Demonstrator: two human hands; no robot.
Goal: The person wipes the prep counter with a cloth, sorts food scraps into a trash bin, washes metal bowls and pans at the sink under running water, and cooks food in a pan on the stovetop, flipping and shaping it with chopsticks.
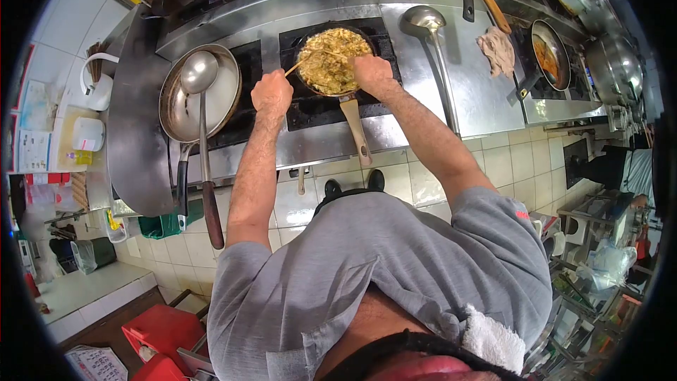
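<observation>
A frying pan (356, 130) with a pale handle sits on the middle burner, its handle toward me. Chopped yellow-brown food that looks like egg mixture (330, 74) fills it. My left hand (273, 92) is closed at the pan's left side, around a thin wooden chopstick (299, 65) whose far end reaches into the food. At the right rim, my right hand (371, 73) has its fingers curled inward over the food. What it holds, if anything, is hidden. Neither hand is on the pan's handle.
To the left, a wide pan (171, 109) has a ladle (199, 73) lying across it. Another ladle (438, 49) rests on the steel counter at right, near a crumpled cloth (497, 51) and a small pan with orange residue (549, 63). Red containers (159, 331) stand low at left.
</observation>
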